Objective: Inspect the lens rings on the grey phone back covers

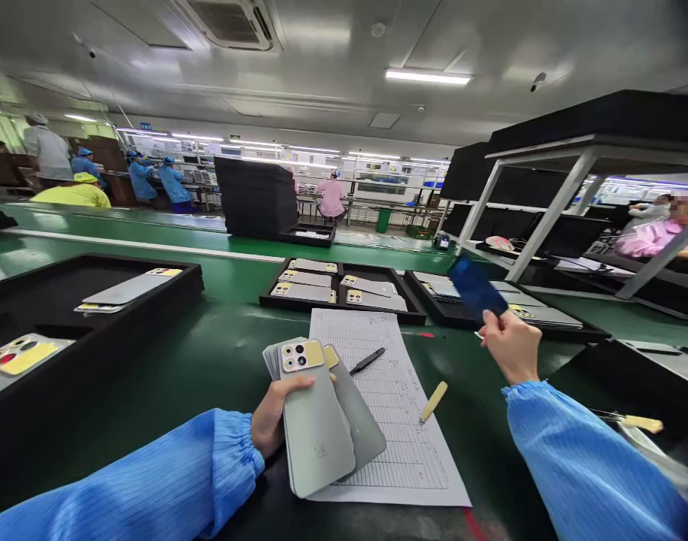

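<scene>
My left hand [273,413] is closed around a fanned stack of pale grey-green phone back covers [318,436]. The top cover shows a camera cutout with yellow film beside it. Out to the right, my right hand [513,342] pinches the lower end of a thin dark blue rectangular panel [473,287], raised in front of a foam tray. Beneath the stack lies a printed form sheet [416,473] with handwritten entries. A black pen-like tool [368,361] rests on it, and a small tool with a cream handle [434,400] lies across its right edge.
Black foam trays of covers stand left [123,270], ahead [270,297] and right [592,330] on the green bench [219,330]. A tall stack of black trays [256,195] stands behind. A metal-framed rack [552,203] rises at the right. Several people sit farther off.
</scene>
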Demonstrator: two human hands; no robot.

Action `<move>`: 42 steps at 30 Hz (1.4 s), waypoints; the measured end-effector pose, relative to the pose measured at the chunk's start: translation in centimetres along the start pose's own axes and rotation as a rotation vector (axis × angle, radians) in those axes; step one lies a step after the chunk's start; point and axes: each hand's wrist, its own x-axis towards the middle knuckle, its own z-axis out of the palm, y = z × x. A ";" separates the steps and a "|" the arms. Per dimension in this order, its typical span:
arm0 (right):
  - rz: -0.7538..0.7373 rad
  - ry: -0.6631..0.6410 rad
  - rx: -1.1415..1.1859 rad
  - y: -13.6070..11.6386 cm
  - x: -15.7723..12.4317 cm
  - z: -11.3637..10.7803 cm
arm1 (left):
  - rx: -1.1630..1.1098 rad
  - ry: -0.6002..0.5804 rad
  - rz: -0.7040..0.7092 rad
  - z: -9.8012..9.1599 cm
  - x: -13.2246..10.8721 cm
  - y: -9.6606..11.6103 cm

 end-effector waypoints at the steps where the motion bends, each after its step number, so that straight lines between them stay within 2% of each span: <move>1: 0.009 -0.014 -0.011 -0.1 -0.1 0.0 | 0.000 -0.003 0.000 0.0 0.0 0.0; 4: 0.026 -0.101 -0.040 -0.2 -0.4 0.2 | -0.002 -0.008 0.011 0.0 -0.1 0.0; 9: 0.076 -0.078 -0.064 -0.1 -0.7 0.7 | 0.001 -0.013 0.002 0.0 -0.1 0.1; 12: 0.092 -0.143 -0.058 0.1 -0.7 0.7 | -0.005 -0.014 -0.003 0.0 -0.1 0.1; 16: 0.130 -0.147 -0.041 -0.1 -0.7 0.4 | -0.009 -0.014 -0.010 0.0 0.0 0.1; 20: 0.135 -0.218 -0.020 -0.6 -0.9 0.0 | -0.009 -0.015 -0.006 0.0 0.0 0.2; 24: 0.140 -0.144 -0.026 -0.8 -1.0 -0.5 | -0.003 -0.016 -0.002 -0.1 0.1 0.2; 28: 0.118 -0.187 0.003 -0.8 -1.1 -0.6 | -0.007 -0.011 -0.009 0.0 -0.1 0.1; 32: 0.155 -0.105 0.002 -0.9 -1.1 -0.4 | 0.002 -0.015 -0.018 0.0 -0.3 0.1; 36: 0.145 -0.206 0.028 -1.1 -1.2 -0.6 | 0.009 -0.019 -0.007 -0.1 -0.2 0.1; 39: 0.151 -0.189 0.025 -1.3 -1.3 -1.0 | 0.010 -0.018 -0.005 -0.1 -0.2 0.1; 42: 0.124 -0.251 0.047 -1.5 -1.3 -1.5 | 0.007 -0.014 -0.002 0.1 -0.2 0.2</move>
